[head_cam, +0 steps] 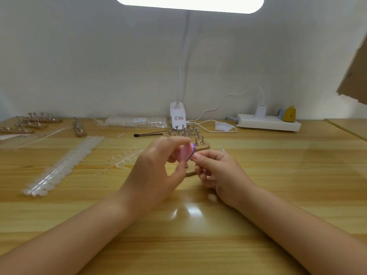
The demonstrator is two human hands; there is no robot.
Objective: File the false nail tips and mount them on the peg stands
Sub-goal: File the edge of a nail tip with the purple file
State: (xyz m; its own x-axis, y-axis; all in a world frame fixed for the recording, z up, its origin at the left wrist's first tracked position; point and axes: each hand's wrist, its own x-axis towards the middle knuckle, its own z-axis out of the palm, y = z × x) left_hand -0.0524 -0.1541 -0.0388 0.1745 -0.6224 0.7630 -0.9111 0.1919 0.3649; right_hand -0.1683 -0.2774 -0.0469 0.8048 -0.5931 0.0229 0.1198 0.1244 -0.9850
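My left hand (156,173) grips a small pink and purple nail file block (187,152) above the middle of the table. My right hand (220,173) pinches something tiny, apparently a clear nail tip (195,155), against the file's edge; the tip itself is barely visible. Behind the hands stands a wooden base with metal peg stands (198,142), partly hidden by my fingers. More peg stands (183,131) cluster further back. Strips of clear nail tips (65,163) lie to the left, and a shorter strip (127,155) lies nearer the hands.
A white clip lamp (177,116) stands at the back centre, its cable running to a white power strip (269,124). Several wooden peg racks (29,124) sit at the far left. A packet of nail tips (137,122) and a black-tipped brush (148,134) lie behind.
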